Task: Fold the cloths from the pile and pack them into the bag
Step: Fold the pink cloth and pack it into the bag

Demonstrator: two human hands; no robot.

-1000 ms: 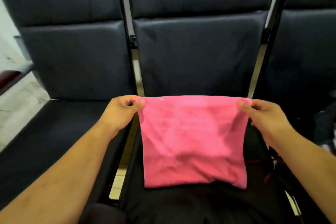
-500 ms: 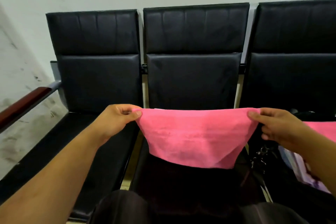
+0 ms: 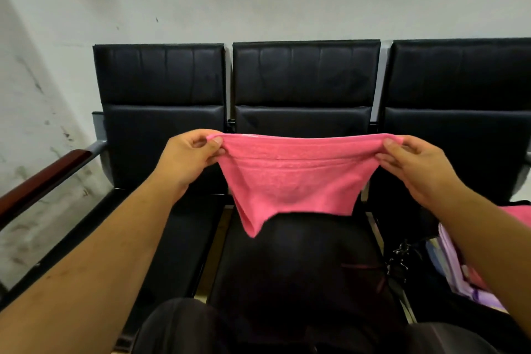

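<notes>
Pinching pink cloth [image 3: 293,181]: L hand [image 3: 186,159], R hand [image 3: 416,165]; pile [image 3: 455,266] cropped.

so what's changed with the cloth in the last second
The pink cloth has been lifted: its lower edge, spread low before, now hangs free and gathered to a point. The left hand and right hand still pinch its top corners.

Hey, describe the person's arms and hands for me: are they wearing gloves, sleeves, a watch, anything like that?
The left forearm and right forearm are bare to the frame's edge; no sleeves show. The left hand and right hand wear no gloves, and no rings, watch or wristband can be seen. The thumbnails are short and unpainted.
</notes>
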